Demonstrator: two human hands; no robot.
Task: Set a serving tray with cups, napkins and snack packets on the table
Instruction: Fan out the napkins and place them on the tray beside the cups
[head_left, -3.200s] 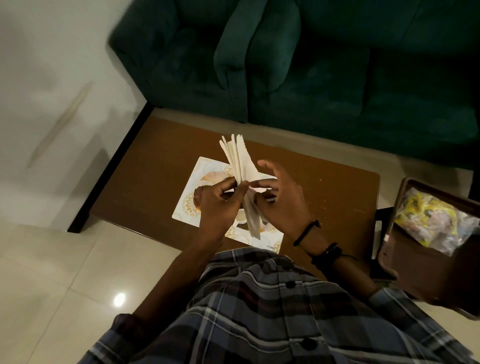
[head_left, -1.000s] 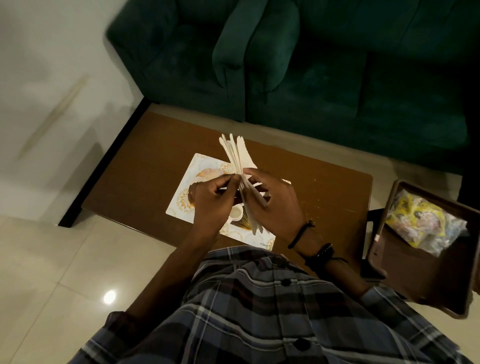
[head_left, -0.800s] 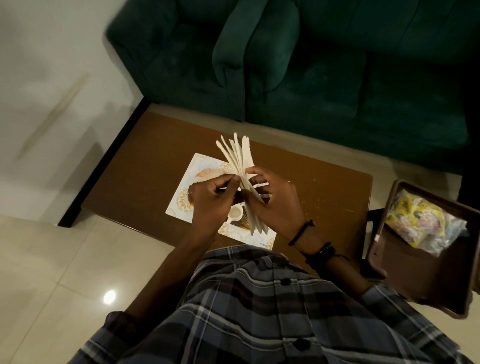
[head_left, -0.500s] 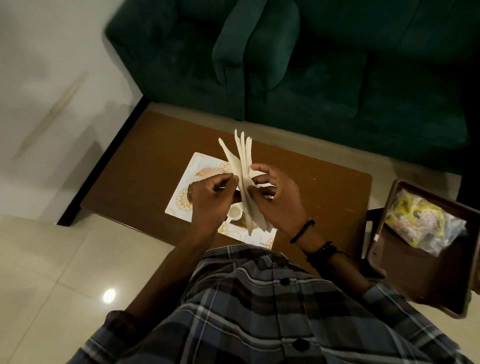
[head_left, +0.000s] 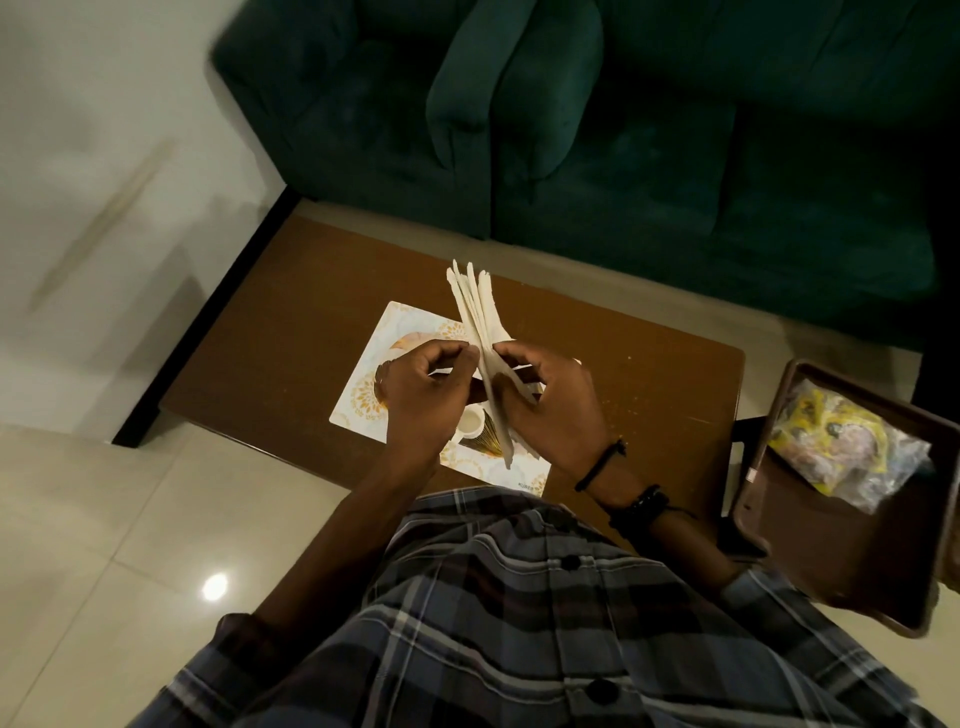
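A stack of white napkins stands on edge between my two hands, fanned at the top, above a white serving tray with gold patterns on the brown table. My right hand grips the stack from the right. My left hand pinches its left side with thumb and fingers. A small white cup shows on the tray under my hands. Snack packets in a clear bag lie in a brown tray at the right.
A dark green sofa runs along the far side of the table. Pale floor tiles lie to the left and near side. My plaid shirt fills the bottom of the view.
The napkins' top edges have fanned and shifted slightly between my fingers. Both hands stay in place over the white tray.
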